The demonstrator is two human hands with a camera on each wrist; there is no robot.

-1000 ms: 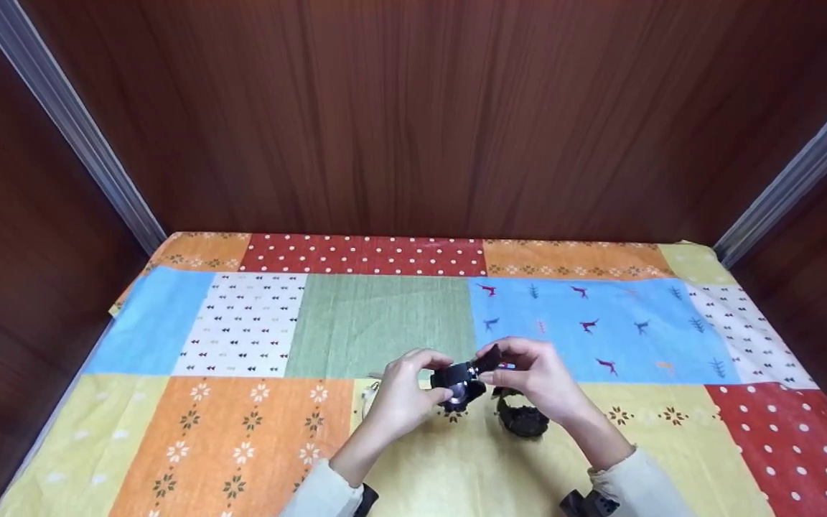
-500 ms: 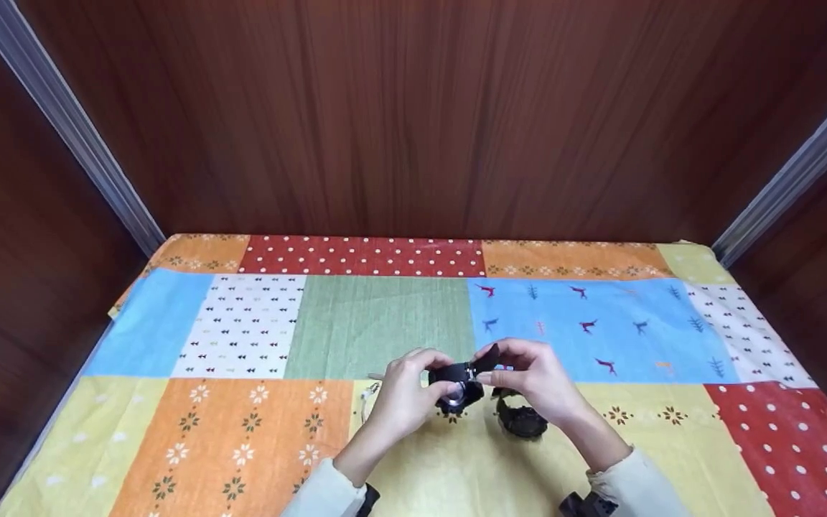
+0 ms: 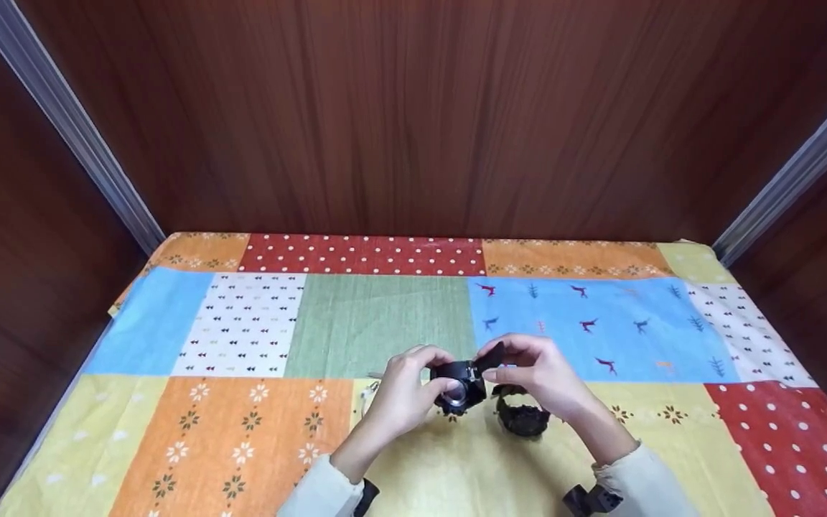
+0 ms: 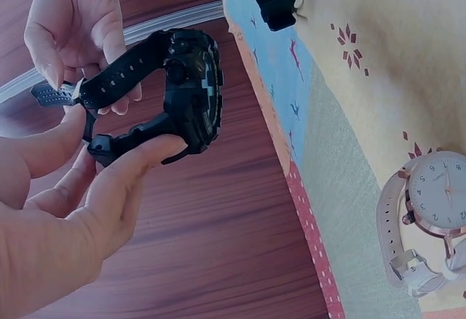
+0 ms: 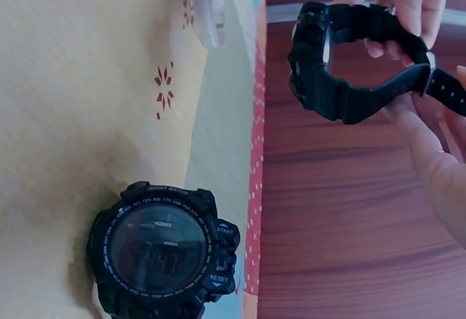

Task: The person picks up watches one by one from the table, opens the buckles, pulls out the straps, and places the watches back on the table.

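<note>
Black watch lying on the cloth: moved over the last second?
No; in the head view, the lying watch keeps its place against the brown flower print.

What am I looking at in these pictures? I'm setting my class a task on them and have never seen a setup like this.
There is no machine here: a person works with two bare hands. The wide picture is taken from the person's head, looking forward and down. The other two come from a camera on each wrist, so the scene looks turned sideways.

The left hand grips a black watch above the table, and the right hand pinches the end of its strap.

Below is a patchwork cloth. On it lie a second black watch, with a digital face, and a pale-strapped watch, partly hidden by the left hand in the wide picture. Behind stands a wooden wall.
</note>
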